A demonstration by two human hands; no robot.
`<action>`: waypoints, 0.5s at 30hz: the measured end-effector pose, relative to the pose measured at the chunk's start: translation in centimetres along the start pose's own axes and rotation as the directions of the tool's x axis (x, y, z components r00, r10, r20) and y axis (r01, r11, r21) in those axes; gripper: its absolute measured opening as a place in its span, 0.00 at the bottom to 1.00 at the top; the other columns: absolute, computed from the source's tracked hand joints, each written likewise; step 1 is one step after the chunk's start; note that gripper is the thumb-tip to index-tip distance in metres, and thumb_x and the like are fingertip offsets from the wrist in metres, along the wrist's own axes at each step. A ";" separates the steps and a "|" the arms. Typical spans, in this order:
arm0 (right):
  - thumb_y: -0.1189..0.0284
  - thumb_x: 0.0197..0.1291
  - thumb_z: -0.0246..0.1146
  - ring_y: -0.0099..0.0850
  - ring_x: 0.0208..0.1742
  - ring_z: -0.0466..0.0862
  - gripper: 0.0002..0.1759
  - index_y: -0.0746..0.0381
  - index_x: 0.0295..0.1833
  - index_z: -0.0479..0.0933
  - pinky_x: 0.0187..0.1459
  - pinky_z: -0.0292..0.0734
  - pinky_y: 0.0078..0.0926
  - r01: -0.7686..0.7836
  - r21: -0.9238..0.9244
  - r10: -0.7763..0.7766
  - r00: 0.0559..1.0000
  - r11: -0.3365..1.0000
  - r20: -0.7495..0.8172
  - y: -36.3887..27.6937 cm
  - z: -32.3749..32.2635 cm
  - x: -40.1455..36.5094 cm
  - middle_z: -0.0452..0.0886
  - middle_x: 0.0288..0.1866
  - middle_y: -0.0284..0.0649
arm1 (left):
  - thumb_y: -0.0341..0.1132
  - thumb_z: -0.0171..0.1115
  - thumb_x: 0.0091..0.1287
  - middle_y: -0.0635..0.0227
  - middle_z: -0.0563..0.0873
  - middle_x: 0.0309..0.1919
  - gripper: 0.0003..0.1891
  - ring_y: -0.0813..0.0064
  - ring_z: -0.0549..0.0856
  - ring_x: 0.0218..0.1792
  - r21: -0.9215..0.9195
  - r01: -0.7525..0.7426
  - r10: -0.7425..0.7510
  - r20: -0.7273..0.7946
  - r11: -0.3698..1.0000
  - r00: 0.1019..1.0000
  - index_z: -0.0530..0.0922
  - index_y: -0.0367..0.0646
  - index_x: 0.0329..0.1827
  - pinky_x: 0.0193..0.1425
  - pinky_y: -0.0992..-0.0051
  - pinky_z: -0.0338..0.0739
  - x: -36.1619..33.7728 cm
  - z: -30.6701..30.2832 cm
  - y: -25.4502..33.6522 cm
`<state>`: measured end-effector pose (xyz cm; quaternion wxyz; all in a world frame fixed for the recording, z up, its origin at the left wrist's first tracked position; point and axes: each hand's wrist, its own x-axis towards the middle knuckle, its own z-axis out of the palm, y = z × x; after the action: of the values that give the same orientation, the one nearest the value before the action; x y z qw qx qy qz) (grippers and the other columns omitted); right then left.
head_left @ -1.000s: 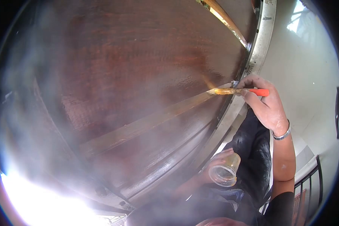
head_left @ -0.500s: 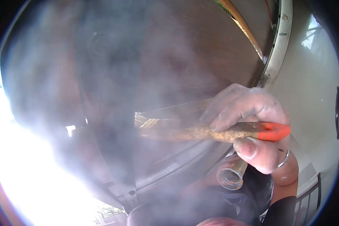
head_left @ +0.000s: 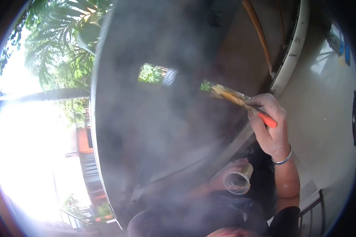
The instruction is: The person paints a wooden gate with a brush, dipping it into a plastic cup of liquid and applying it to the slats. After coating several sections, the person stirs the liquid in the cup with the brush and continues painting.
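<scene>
Your right hand [head_left: 269,132] grips the brush [head_left: 235,97], tip by the door [head_left: 162,130]; your left hand [head_left: 219,178] holds the jar [head_left: 238,180] close below for dipping.

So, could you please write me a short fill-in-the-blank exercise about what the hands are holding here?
1. The right hand grips a brush with an ____ handle.
2. The clear jar is held in the ____ hand.
3. A silver bracelet circles the ____ wrist.
Missing words: orange; left; right.
</scene>
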<state>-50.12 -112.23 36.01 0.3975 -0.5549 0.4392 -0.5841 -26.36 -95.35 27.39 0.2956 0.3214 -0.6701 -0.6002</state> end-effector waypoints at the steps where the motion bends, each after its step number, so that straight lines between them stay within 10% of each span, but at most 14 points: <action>1: 0.79 0.57 0.63 0.41 0.40 0.82 0.13 0.69 0.48 0.80 0.46 0.76 0.32 0.054 0.068 -0.052 0.998 0.996 -0.033 -1.5 0.3 0.1 0.81 0.40 0.47 | 0.36 0.84 0.52 0.42 0.66 0.74 0.45 0.38 0.65 0.75 -0.002 -0.019 0.019 -0.005 1.000 1.000 0.65 0.56 0.71 0.74 0.43 0.62 -0.1 0.3 -0.2; 5: 0.77 0.63 0.58 0.12 0.30 0.70 0.12 0.70 0.50 0.79 0.31 0.63 0.13 -0.134 0.248 0.149 0.988 0.960 -0.043 -5.7 -1.2 -0.7 0.79 0.39 0.31 | 0.36 0.83 0.53 0.44 0.65 0.75 0.44 0.41 0.64 0.76 0.014 -0.072 0.072 -0.022 0.997 0.997 0.65 0.55 0.72 0.75 0.47 0.63 -0.8 0.2 -0.1; 12: 0.63 0.62 0.56 0.43 0.45 0.80 0.19 0.71 0.46 0.73 0.45 0.78 0.37 0.151 0.287 -0.149 0.988 0.946 -0.027 -10.6 -4.3 -3.3 0.79 0.41 0.53 | 0.36 0.83 0.52 0.44 0.68 0.74 0.42 0.43 0.66 0.76 0.115 -0.102 0.110 -0.067 0.988 0.992 0.67 0.52 0.70 0.75 0.49 0.64 -0.1 -0.6 4.1; 15: 0.70 0.61 0.60 0.40 0.48 0.81 0.17 0.72 0.49 0.75 0.52 0.79 0.36 0.325 0.449 -0.391 0.918 0.833 0.062 -12.3 -2.8 -2.3 0.81 0.45 0.54 | 0.37 0.83 0.52 0.44 0.70 0.72 0.41 0.43 0.68 0.74 0.170 -0.139 0.158 -0.104 0.975 0.982 0.68 0.49 0.68 0.75 0.50 0.64 -0.4 -0.7 5.0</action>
<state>-52.45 -106.14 47.05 0.4252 -0.5686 0.1564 -0.6866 -25.91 -95.14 32.39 0.3512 0.3279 -0.7205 -0.5000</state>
